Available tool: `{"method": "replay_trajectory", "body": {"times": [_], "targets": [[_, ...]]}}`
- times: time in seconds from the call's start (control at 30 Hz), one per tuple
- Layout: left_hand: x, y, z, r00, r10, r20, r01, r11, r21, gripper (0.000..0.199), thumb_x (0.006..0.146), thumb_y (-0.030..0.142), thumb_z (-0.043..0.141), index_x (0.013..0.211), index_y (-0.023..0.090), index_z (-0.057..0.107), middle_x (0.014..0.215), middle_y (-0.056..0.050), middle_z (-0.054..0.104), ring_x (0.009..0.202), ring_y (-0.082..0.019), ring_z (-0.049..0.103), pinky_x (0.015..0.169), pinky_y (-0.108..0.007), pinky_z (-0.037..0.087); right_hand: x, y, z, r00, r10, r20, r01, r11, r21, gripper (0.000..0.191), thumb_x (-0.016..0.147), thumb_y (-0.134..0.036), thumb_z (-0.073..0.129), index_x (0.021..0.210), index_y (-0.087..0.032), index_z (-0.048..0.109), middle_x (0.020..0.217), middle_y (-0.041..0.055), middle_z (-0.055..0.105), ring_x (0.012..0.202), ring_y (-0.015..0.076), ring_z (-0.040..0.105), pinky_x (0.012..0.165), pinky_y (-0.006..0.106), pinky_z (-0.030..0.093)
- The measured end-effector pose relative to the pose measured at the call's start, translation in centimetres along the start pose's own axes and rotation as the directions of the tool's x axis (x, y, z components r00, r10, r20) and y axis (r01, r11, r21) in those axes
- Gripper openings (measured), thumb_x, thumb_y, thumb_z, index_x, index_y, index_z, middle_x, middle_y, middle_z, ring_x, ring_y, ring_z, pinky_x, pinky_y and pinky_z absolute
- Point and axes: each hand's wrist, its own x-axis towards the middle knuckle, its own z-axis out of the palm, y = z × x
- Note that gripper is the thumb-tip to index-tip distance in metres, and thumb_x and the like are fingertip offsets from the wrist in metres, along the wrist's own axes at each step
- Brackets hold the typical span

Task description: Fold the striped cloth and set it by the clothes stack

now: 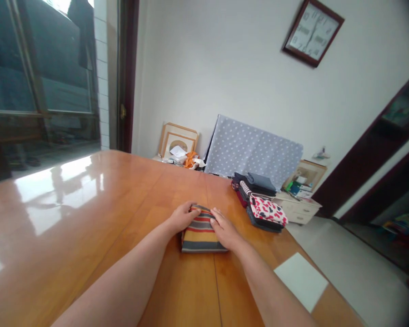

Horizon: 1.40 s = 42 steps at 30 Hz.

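A folded striped cloth in yellow, red and grey lies on the wooden table, in front of me. My left hand rests at its upper left edge, with the thumb over the top and the other fingers partly hidden along the side. On the cloth's right side lies my right hand, its fingers stretched out flat over the fabric and pointing away from me. Both hands touch the cloth, which sits flat on the tabletop.
Folded clothes are stacked at the table's back right edge. A pale sheet lies at the right edge. Beyond the table are a dotted grey cloth, a small white cabinet and framed pictures.
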Motion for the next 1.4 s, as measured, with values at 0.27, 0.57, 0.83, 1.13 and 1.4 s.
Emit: {"method": "replay_trajectory", "body": {"times": [0.27,0.57,0.83,1.13,1.4], "targets": [[0.4,-0.3,0.0,0.995,-0.049,-0.089,0.063,0.986,0.153,0.022,0.088,0.041,0.061,0.097,0.023,0.07,0.092,-0.002,0.076,0.092,-0.02,0.069,0.081,-0.029,0.051,0.4,-4.0,-2.3,1.0,-0.004,0.011,0.006,0.983,-0.183,0.055,0.1,-0.041,0.044,0.147,-0.015,0.054,0.161,0.0144,0.039,0.151,0.0239,0.034,0.123,0.043,0.027],[1.0,-0.9,-0.2,0.971,-0.095,-0.221,0.129,0.981,0.145,0.029,0.096,0.033,0.05,0.116,0.017,0.066,0.106,-0.009,0.076,0.099,-0.021,0.07,0.086,-0.031,0.051,0.9,-7.2,1.5,0.973,-0.008,0.232,0.103,0.91,-0.401,0.061,0.102,-0.036,0.036,0.159,-0.011,0.033,0.166,0.0129,0.028,0.155,0.0249,0.02,0.126,0.046,0.015],[-1.0,3.1,-1.2,0.965,0.09,-0.246,0.008,0.929,0.371,0.024,0.095,0.028,0.046,0.109,0.025,0.065,0.107,-0.004,0.076,0.105,-0.023,0.066,0.095,-0.036,0.042,0.7,-7.5,2.0,0.981,0.0,0.195,0.077,0.919,-0.388,0.057,0.103,-0.035,0.038,0.156,-0.018,0.035,0.162,0.012,0.037,0.153,0.0252,0.026,0.125,0.045,0.016],[-1.8,3.7,-0.8,1.0,0.016,0.004,-0.015,0.794,0.607,0.023,0.091,0.028,0.045,0.095,0.024,0.068,0.104,-0.011,0.076,0.102,-0.028,0.067,0.089,-0.042,0.041,1.1,-7.3,1.9,0.979,0.023,0.201,0.048,0.94,-0.337,0.056,0.104,-0.037,0.038,0.156,-0.018,0.037,0.164,0.0127,0.034,0.154,0.0239,0.023,0.125,0.047,0.016],[-1.4,2.7,-1.2,0.999,-0.031,0.006,0.024,0.868,0.495,0.025,0.09,0.031,0.047,0.095,0.026,0.072,0.107,-0.009,0.077,0.106,-0.029,0.067,0.095,-0.045,0.042,1.2,-5.2,-0.3,0.995,0.032,-0.093,-0.038,0.997,-0.066,0.051,0.101,-0.041,0.04,0.142,-0.015,0.057,0.155,0.0122,0.049,0.145,0.0195,0.043,0.12,0.035,0.032]]}}
